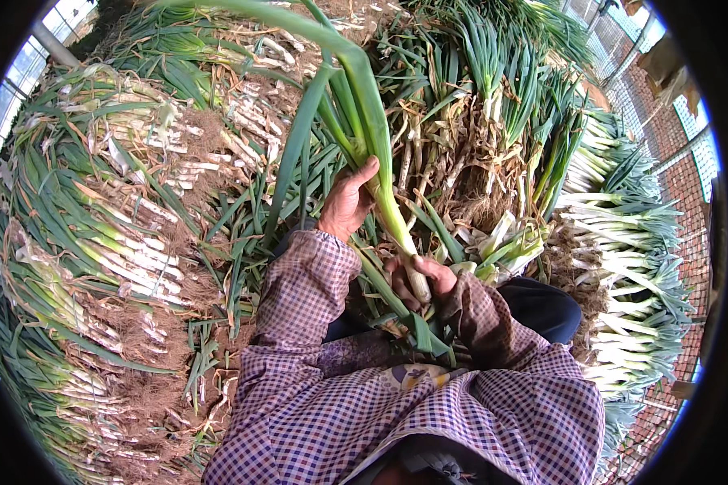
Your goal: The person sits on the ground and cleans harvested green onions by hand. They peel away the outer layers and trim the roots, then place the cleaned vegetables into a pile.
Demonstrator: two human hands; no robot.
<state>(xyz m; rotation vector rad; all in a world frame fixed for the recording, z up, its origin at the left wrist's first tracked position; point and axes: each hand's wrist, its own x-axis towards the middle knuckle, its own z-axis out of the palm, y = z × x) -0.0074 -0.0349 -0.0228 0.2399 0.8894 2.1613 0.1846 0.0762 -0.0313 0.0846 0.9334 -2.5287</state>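
A large green onion (394, 221) slants across in front of me, its green leaves up and away and its white root end low by my lap. My left hand (347, 200) is wrapped around it where the leaves fan out, thumb along the stalk. Lower down, my right hand (428, 276) grips the white shank near the root end, fingers partly behind it. Cut or stripped leaves (421, 330) lie across my lap just below. Beside my right knee sits a clump of peeled pale leaf sheaths (503, 245).
Heaps of untrimmed green onions with roots (139, 260) fill the left side. Upright bundles with dry brown leaves (461, 133) stand ahead. Cleaned white-stemmed onions (619, 273) are stacked at right, beside a mesh-covered wall (691, 230). Loose leaves (242, 242) litter the ground by my left arm.
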